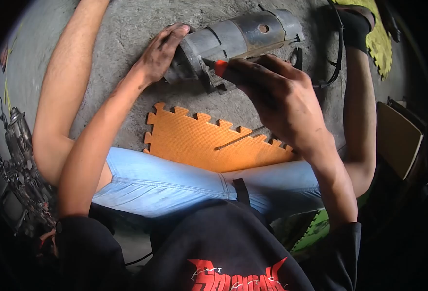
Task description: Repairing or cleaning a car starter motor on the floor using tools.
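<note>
A grey-black cylindrical housing, like a motor casing (223, 36), lies on its side on the concrete floor in front of me. My left hand (163, 53) rests on its left end, fingers closed over the rim. In my right hand (284, 94) is a knife-like tool (221, 68) with a black handle, an orange-red collar and a dark pointed blade. The blade's tip touches or nearly touches the slotted edge of the casing; which of the two I cannot tell. Below my right hand, a thin metal rod (238, 140) lies across an orange foam mat (184, 138), its far end hidden.
My bare legs bracket the work area. A black cable (339, 63) runs along the floor right of the casing. At far left sits a heap of greasy metal parts (24, 155). A yellow mat (381, 43) and a brown box-like object (401, 138) lie on the right.
</note>
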Available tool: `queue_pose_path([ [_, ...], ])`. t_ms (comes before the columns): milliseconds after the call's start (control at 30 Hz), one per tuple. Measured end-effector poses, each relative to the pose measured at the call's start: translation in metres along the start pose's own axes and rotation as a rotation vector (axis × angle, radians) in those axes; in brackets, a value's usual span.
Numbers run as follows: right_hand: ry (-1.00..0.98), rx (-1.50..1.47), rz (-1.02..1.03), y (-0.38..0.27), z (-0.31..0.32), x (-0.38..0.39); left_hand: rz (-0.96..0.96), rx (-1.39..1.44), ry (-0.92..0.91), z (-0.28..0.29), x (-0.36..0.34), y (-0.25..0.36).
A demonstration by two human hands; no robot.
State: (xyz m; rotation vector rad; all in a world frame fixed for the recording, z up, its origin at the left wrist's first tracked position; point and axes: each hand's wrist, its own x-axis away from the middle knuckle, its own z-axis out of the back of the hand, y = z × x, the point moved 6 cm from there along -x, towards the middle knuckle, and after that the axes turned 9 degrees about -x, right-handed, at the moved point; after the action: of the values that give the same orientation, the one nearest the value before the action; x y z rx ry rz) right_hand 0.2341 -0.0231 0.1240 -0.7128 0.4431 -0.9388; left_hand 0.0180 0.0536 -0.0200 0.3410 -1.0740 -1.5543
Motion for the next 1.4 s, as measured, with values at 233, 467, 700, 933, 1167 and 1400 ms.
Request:
queue_pose_path([
  [233, 0.032, -0.072, -0.098, 0.001, -0.005, 0.012, -0.120, 0.024, -0.042, -0.007, -0.002, 0.007],
  [467, 0.153, -0.132, -0.128, 0.006, -0.017, 0.020, -0.045, -0.020, -0.024, -0.001, 0.001, -0.003],
  [700, 0.231, -0.134, -0.018, 0.015, -0.014, 0.018, -0.032, 0.087, -0.179, -0.003, 0.001, 0.007],
  [933, 0.152, -0.143, -0.131, 0.017, -0.004, 0.014, -0.085, 0.175, -0.101, -0.008, -0.002, 0.018],
  [1167, 0.174, -0.097, -0.139, 0.000, 0.010, 0.001, -0.064, 0.187, -0.100, -0.006, -0.001, 0.018],
  [1400, 0.161, -0.266, -0.166, 0.010, 0.008, 0.003, -0.005, 0.245, -0.106, -0.008, 0.000, 0.021],
])
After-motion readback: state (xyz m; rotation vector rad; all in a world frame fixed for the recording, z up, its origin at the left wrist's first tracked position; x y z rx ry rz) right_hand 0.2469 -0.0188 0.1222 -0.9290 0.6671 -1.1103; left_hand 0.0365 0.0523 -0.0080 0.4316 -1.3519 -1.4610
